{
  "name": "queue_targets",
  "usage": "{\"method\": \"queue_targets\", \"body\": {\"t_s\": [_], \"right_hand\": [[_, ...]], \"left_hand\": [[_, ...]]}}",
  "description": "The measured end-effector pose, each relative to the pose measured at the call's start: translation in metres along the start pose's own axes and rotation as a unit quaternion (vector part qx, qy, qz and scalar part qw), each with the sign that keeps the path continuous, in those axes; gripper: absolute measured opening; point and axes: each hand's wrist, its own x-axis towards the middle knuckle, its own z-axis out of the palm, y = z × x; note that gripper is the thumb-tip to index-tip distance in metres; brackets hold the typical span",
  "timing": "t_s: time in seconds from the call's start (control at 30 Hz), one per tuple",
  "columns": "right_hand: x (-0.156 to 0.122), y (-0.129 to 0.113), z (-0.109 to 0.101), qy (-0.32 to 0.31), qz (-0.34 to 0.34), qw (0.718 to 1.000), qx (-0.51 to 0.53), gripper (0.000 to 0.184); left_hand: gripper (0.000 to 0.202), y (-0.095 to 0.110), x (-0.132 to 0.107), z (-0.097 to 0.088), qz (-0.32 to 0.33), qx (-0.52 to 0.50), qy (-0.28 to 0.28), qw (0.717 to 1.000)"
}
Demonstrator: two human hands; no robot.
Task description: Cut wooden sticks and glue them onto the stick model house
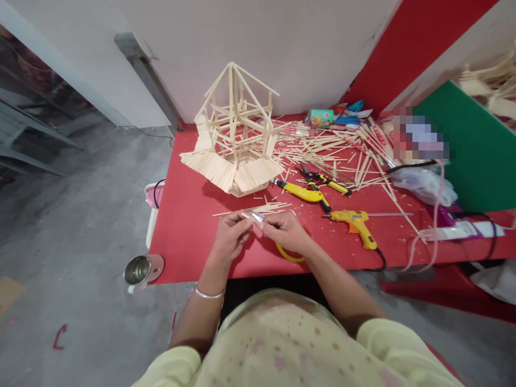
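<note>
Both hands meet over the near part of the red table [169, 236]. My left hand [231, 234] is closed in a pinch on a short pale wooden stick [245, 215]. My right hand [286, 230] is closed around what look like scissors [258, 216], their silver blades at the stick. A yellow loop, apparently their handle, shows below the right palm. Just beyond the fingers lie several loose thin sticks [268, 207]. Behind them stands a stick-built model [233, 123] with an open roof frame and slatted lower eaves.
Right of the model lie a yellow utility knife [302, 192], yellow-and-black pliers [332, 184] and many scattered sticks [318, 148]. A yellow glue gun [352, 219] rests at right, near a power strip [459, 231] and green board [471, 150]. A metal mug [139, 270] stands by the left edge.
</note>
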Motion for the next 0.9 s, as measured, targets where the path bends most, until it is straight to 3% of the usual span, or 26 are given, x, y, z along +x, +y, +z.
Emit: {"method": "queue_targets", "body": {"t_s": [0.13,0.23,0.33,0.43,0.5,0.57,0.67,0.77,0.9], "right_hand": [[-0.008,-0.003,-0.046,-0.188,-0.031,0.978,-0.088,0.043],[-0.009,-0.011,-0.068,-0.246,-0.038,0.956,-0.156,0.042],[-0.010,-0.020,-0.082,-0.267,-0.044,0.936,-0.223,0.041],[-0.015,-0.026,-0.105,-0.229,-0.059,0.929,-0.286,0.042],[-0.020,-0.024,-0.129,-0.162,-0.052,0.931,-0.324,0.040],[-0.022,-0.016,-0.157,-0.068,-0.007,0.918,-0.391,0.058],[-0.013,0.008,-0.190,-0.001,0.146,0.826,-0.544,0.103],[0.007,0.035,-0.204,-0.034,0.273,0.762,-0.586,0.114],[0.029,0.056,-0.201,-0.094,0.289,0.740,-0.600,0.109]], "left_hand": [[0.017,0.008,-0.004,0.000,0.002,0.207,-0.145,0.967],[0.014,0.012,-0.003,0.012,0.045,0.305,-0.195,0.931],[0.016,0.006,-0.001,0.024,0.086,0.314,-0.213,0.921],[0.018,-0.007,0.001,0.030,0.101,0.284,-0.159,0.940],[0.019,-0.016,0.004,0.031,0.093,0.244,-0.090,0.961],[0.020,-0.024,0.009,0.033,0.082,0.184,-0.026,0.979],[0.023,-0.033,0.017,0.041,0.066,0.084,0.030,0.994],[0.027,-0.039,0.023,0.054,0.046,0.004,0.054,0.997],[0.031,-0.041,0.025,0.066,0.032,-0.034,0.067,0.997]]}}
